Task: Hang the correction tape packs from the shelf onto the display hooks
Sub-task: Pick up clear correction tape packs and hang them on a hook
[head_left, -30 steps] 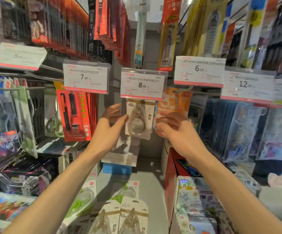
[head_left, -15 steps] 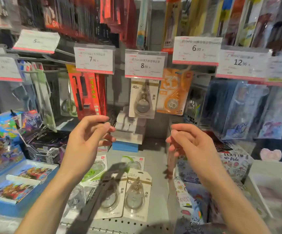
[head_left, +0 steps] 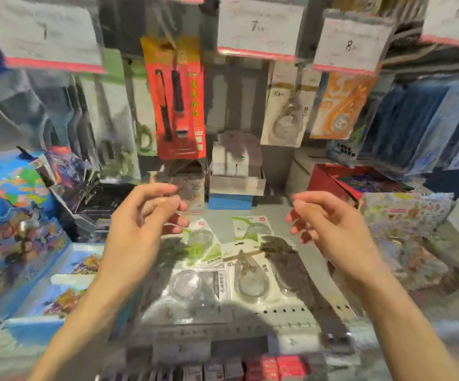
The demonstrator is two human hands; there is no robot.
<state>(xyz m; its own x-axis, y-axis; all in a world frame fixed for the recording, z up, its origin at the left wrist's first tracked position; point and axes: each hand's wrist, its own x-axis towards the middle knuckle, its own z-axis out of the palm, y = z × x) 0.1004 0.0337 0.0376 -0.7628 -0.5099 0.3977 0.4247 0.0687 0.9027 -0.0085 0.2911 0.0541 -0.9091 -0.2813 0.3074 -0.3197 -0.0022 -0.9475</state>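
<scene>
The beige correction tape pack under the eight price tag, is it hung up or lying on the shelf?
Hung up: the beige correction tape pack dangles below the price tag, above the shelf.

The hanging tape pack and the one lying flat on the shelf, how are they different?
The hanging pack dangles upright from a hook under a price tag; the shelf pack lies flat on the shelf. The hanging pack sits above both hands; the shelf pack lies below and between the left hand and right hand. Neither is being held. Both show a clear teardrop-shaped dispenser on a pale card.
</scene>
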